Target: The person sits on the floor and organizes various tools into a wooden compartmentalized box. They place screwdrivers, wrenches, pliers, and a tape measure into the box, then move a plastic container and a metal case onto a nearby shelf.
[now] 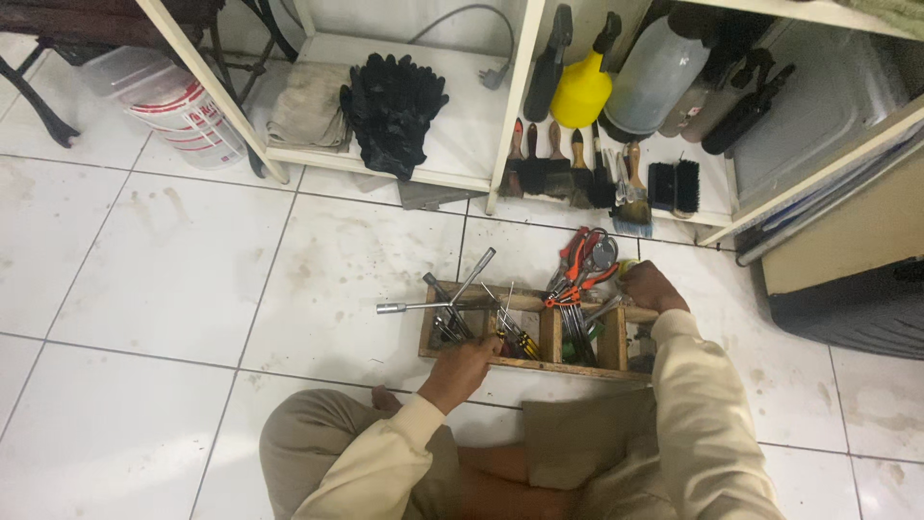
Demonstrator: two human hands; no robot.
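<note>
Head view: left hand (460, 371) clamped on wooden tool caddy (525, 363) rim, right hand (653, 287) closed near orange pliers (575, 279); best steadied before lifting.

Bare matt wood makes the tool box (525, 364); shiny metal wrenches (452, 299) stand inside; glossy white floor tiles (173, 260), smudged; black cloth gloves (393, 101) above.
</note>
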